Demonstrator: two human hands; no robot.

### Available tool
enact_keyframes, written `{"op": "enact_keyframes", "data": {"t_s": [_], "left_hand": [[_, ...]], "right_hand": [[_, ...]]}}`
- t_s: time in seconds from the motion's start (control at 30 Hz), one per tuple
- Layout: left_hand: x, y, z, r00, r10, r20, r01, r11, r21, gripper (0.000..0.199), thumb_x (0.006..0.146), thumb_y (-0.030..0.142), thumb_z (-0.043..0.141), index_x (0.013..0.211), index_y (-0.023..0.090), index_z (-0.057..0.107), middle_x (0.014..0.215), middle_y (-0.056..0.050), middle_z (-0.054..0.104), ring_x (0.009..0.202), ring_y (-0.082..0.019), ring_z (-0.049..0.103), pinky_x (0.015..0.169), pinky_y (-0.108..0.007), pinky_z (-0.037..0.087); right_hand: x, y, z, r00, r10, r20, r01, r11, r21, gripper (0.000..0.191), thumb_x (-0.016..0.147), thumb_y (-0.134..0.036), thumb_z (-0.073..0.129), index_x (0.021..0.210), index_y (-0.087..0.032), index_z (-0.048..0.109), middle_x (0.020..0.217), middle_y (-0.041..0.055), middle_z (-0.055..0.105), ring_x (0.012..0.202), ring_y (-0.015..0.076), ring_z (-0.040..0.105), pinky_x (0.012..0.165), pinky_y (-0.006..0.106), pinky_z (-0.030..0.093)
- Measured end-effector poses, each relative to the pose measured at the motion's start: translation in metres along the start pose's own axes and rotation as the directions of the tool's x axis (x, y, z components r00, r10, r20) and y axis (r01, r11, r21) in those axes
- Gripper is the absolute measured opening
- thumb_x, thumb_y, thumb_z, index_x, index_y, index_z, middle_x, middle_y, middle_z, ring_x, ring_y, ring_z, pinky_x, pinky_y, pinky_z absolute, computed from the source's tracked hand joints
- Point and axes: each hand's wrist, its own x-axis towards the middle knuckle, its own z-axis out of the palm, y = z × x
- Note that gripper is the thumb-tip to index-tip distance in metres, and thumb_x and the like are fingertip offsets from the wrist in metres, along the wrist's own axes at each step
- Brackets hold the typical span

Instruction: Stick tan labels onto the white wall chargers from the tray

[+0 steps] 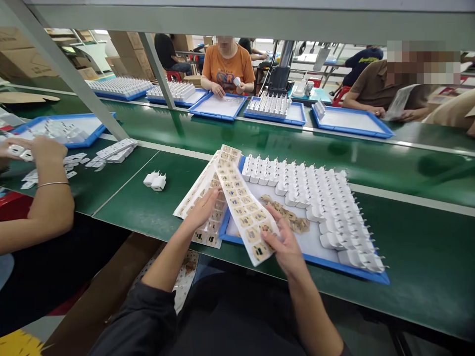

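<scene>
My right hand (284,242) pinches the lower right edge of a sheet of labels (241,200), a long white strip with rows of tan stickers. My left hand (202,210) lies with fingers stretched over a stack of similar label sheets (196,190), its fingertips close to the held sheet's left edge; whether they touch it I cannot tell. Under and beyond the held sheet is a blue-rimmed tray (345,271). Rows of white plug chargers (308,185) stand in it, pins up. A heap of brownish film scraps (287,215) lies on the tray's bare part.
Two loose chargers (155,181) stand left of the stack. At far left, a co-worker's arm (52,198) reaches over white parts (115,151) and another tray (83,143). More trays (218,106) line the far side, where people sit. A metal post (81,84) slants down at left.
</scene>
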Motion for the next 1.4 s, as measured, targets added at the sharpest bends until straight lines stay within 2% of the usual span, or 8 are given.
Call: {"op": "enact_keyframes", "data": {"t_s": [0.17, 0.33, 0.6, 0.83, 0.9, 1.03, 1.13, 1.4], "left_hand": [[0.010, -0.008, 0.000, 0.998, -0.037, 0.053, 0.037, 0.999, -0.013, 0.058, 0.093, 0.061, 0.054, 0.136, 0.023, 0.061, 0.147, -0.011, 0.061, 0.139, -0.032, 0.054, 0.116, -0.048, 0.042], [0.008, 0.001, 0.005, 0.999, -0.019, 0.028, 0.019, 1.000, 0.018, 0.058, 0.079, 0.050, 0.074, 0.126, 0.019, 0.060, 0.105, -0.010, 0.077, 0.100, -0.027, 0.073, 0.091, -0.041, 0.056], [-0.028, 0.038, 0.004, 0.985, 0.163, -0.055, -0.133, 0.924, 0.359, 0.027, 0.091, 0.045, 0.063, 0.102, 0.021, 0.068, 0.089, -0.005, 0.074, 0.084, -0.022, 0.069, 0.081, -0.036, 0.054], [-0.028, 0.077, 0.048, 0.760, 0.434, 0.484, -0.589, 0.774, 0.231, 0.040, 0.090, 0.047, 0.069, 0.125, 0.029, 0.068, 0.137, -0.008, 0.066, 0.142, -0.033, 0.047, 0.121, -0.048, 0.033], [-0.021, 0.084, 0.059, 0.722, 0.370, 0.585, -0.582, 0.781, 0.225, 0.035, 0.089, 0.047, 0.069, 0.118, 0.027, 0.071, 0.125, -0.009, 0.072, 0.131, -0.034, 0.056, 0.115, -0.046, 0.038], [-0.007, 0.090, 0.068, 0.775, 0.182, 0.605, -0.447, 0.834, 0.322, 0.026, 0.091, 0.042, 0.063, 0.100, 0.021, 0.075, 0.088, -0.007, 0.075, 0.086, -0.027, 0.069, 0.080, -0.033, 0.049], [0.000, 0.089, 0.071, 0.785, 0.148, 0.602, -0.392, 0.871, 0.297, 0.028, 0.089, 0.043, 0.063, 0.098, 0.020, 0.075, 0.093, -0.007, 0.076, 0.087, -0.027, 0.068, 0.073, -0.030, 0.046], [0.002, 0.082, 0.085, 0.752, 0.056, 0.657, -0.203, 0.968, 0.149, 0.036, 0.091, 0.050, 0.055, 0.090, 0.020, 0.075, 0.083, -0.003, 0.072, 0.076, -0.021, 0.064, 0.065, -0.026, 0.044]], "right_hand": [[-0.032, -0.029, -0.077, 0.975, 0.175, 0.137, -0.119, 0.931, -0.344, 0.071, 0.090, -0.046, 0.069, 0.154, -0.033, 0.040, 0.153, 0.0096, 0.055, 0.125, 0.0325, 0.067, 0.093, 0.043, 0.063], [-0.043, -0.034, -0.101, 0.987, 0.116, 0.112, -0.004, 0.710, -0.705, 0.052, 0.092, -0.049, 0.064, 0.138, -0.027, 0.058, 0.143, 0.0098, 0.065, 0.130, 0.0341, 0.063, 0.106, 0.047, 0.055], [-0.033, -0.028, -0.095, 0.990, -0.038, 0.136, 0.131, 0.595, -0.793, 0.042, 0.097, -0.032, 0.053, 0.139, -0.027, 0.059, 0.137, 0.0085, 0.069, 0.125, 0.0302, 0.068, 0.098, 0.041, 0.059], [-0.003, -0.052, -0.072, 0.896, -0.158, 0.415, 0.396, 0.707, -0.586, 0.039, 0.099, -0.031, 0.057, 0.138, -0.032, 0.063, 0.126, 0.0047, 0.075, 0.111, 0.0264, 0.072, 0.094, 0.041, 0.060], [0.001, -0.049, -0.069, 0.913, -0.191, 0.361, 0.373, 0.750, -0.547, 0.042, 0.097, -0.034, 0.063, 0.139, -0.031, 0.063, 0.129, 0.0061, 0.074, 0.113, 0.0278, 0.071, 0.096, 0.044, 0.059], [0.001, -0.027, -0.067, 0.960, -0.265, 0.091, 0.272, 0.806, -0.525, 0.039, 0.092, -0.038, 0.070, 0.130, -0.028, 0.068, 0.122, 0.0087, 0.075, 0.110, 0.0284, 0.072, 0.092, 0.043, 0.060], [-0.001, -0.010, -0.061, 0.956, -0.292, -0.031, 0.243, 0.844, -0.479, 0.030, 0.092, -0.037, 0.070, 0.120, -0.026, 0.071, 0.114, 0.0087, 0.076, 0.101, 0.0262, 0.073, 0.085, 0.040, 0.061], [-0.002, -0.005, -0.042, 0.851, -0.523, 0.039, 0.428, 0.649, -0.629, 0.020, 0.096, -0.025, 0.063, 0.110, -0.029, 0.076, 0.110, 0.0070, 0.075, 0.101, 0.0234, 0.071, 0.088, 0.041, 0.061]]}}
